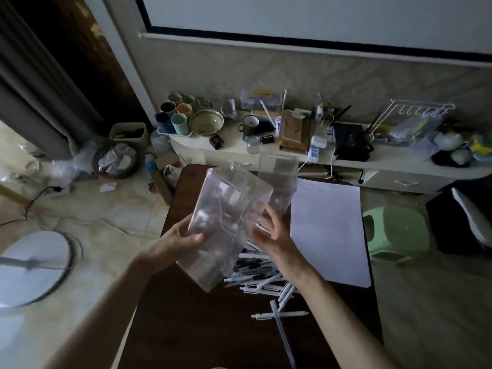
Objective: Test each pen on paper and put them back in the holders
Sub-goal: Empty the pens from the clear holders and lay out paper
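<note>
While left fingers (195, 238) grip clear holder (229, 209), right fingers (274, 222) spread, pens (255, 272) heaped, dark table (186, 328).

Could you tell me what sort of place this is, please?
Probably a living room at home: a low white cabinet crowded with cups and a router, a projection screen above it, a green plastic stool by the table.

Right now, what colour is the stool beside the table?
The stool is light green; head view shows it best.

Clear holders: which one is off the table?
The nearer holder, tilted and gripped by the left hand above the pens. The far holder stands upright on the table beside the paper.
</note>
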Motion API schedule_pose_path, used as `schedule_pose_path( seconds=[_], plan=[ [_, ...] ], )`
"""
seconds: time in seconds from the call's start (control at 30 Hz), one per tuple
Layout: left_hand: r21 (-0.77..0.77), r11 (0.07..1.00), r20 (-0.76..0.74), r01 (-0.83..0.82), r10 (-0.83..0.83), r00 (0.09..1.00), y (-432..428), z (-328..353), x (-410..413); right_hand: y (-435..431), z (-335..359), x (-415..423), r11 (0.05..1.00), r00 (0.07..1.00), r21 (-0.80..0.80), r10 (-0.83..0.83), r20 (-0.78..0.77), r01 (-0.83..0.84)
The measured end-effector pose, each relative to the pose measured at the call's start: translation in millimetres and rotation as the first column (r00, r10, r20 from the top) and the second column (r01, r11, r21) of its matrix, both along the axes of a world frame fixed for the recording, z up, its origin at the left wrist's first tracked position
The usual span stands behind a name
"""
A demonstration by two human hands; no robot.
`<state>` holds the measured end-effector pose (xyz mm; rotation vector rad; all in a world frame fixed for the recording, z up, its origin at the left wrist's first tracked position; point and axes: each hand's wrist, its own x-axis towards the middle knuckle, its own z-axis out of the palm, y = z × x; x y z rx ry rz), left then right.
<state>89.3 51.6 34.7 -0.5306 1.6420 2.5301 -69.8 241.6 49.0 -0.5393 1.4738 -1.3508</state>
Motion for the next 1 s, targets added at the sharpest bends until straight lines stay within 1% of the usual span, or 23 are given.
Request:
schedule_pose_path(
  seconds=[0.07,0.1,0.17,0.2,0.23,0.3,0.33,0.37,0.4,0.43,0.47,0.5,0.53,0.57,0.6,0.63,0.67,0.7,0.73,0.83,0.93,1.0],
  plan=[
    [-0.021,1.0,0.011,0.002,-0.002,1.0,-11,2,9,-16,-7,11,0.995,0.995,-0.01,0.095,0.007,-0.095],
    [-0.07,0.997,0.025,-0.013,0.015,1.0,-18,4,11,-25,-10,15,0.995,0.995,-0.026,0.097,0.007,-0.097],
    [-0.219,0.974,-0.007,-0.062,0.062,0.998,-33,9,9,-44,-17,18,0.999,1.0,-0.044,0.022,-0.018,-0.023],
    [-0.323,0.943,-0.043,-0.085,0.075,0.996,-40,10,6,-55,-20,18,0.998,0.998,-0.05,-0.032,-0.05,0.029],
    [-0.438,0.894,-0.063,-0.1,0.08,0.995,-47,7,1,-66,-23,19,0.995,0.993,-0.055,-0.088,-0.079,0.084],
    [-0.664,0.725,-0.041,-0.184,0.21,0.977,-64,-7,-9,-89,-28,20,0.983,0.974,-0.057,-0.183,-0.135,0.177],
    [-0.737,0.64,-0.029,-0.217,0.291,0.956,-72,-17,-14,-100,-31,21,0.977,0.959,-0.059,-0.214,-0.188,0.206],
    [-0.771,0.594,-0.031,-0.23,0.326,0.945,-76,-24,-21,-112,-34,21,0.972,0.938,-0.061,-0.233,-0.258,0.225],
    [-0.784,0.571,-0.057,-0.244,0.326,0.944,-81,-30,-28,-124,-39,21,0.969,0.914,-0.068,-0.246,-0.323,0.237],
    [-0.761,0.596,-0.092,-0.254,0.289,0.953,-83,-32,-37,-134,-44,20,0.968,0.892,-0.07,-0.249,-0.377,0.24],
    [-0.699,0.66,-0.149,-0.276,0.243,0.959,-84,-32,-45,-144,-49,17,0.966,0.876,-0.079,-0.256,-0.408,0.246],
    [-0.66,0.701,-0.185,-0.269,0.195,0.963,-85,-30,-52,-152,-53,13,0.965,0.865,-0.08,-0.259,-0.43,0.249],
    [-0.651,0.711,-0.201,-0.266,0.176,0.964,-89,-34,-59,-159,-57,8,0.964,0.855,-0.082,-0.262,-0.447,0.252],
    [-0.693,0.676,-0.192,-0.25,0.162,0.968,-93,-37,-63,-165,-62,3,0.964,0.846,-0.08,-0.261,-0.464,0.254],
    [-0.66,0.713,-0.172,-0.236,0.162,0.972,-100,-49,-69,-169,-67,-2,0.963,0.837,-0.074,-0.262,-0.48,0.259],
    [-0.66,0.72,-0.105,-0.214,0.194,0.975,-105,-56,-70,-172,-73,-7,0.962,0.831,-0.068,-0.264,-0.489,0.265],
    [-0.581,0.78,-0.042,-0.232,0.256,0.966,-109,-65,-73,-173,-79,-10,0.96,0.824,-0.061,-0.265,-0.5,0.272],
    [-0.548,0.802,0.039,-0.237,0.307,0.951,-114,-72,-75,-175,-83,-12,0.96,0.822,-0.051,-0.263,-0.506,0.276],
    [-0.502,0.825,0.077,-0.258,0.34,0.937,-118,-78,-78,-176,-88,-13,0.959,0.82,-0.042,-0.263,-0.509,0.281],
    [-0.585,0.788,0.15,-0.192,0.338,0.929,-127,-91,-79,-182,-99,-14,0.956,0.809,-0.035,-0.266,-0.524,0.292],
    [-0.591,0.787,0.162,-0.178,0.331,0.93,-133,-93,-83,-192,-103,-18,0.948,0.774,-0.027,-0.274,-0.571,0.316],
    [-0.576,0.798,0.194,-0.177,0.343,0.919,-135,-89,-91,-199,-103,-23,0.95,0.776,-0.015,-0.264,-0.573,0.312]
  ],
)
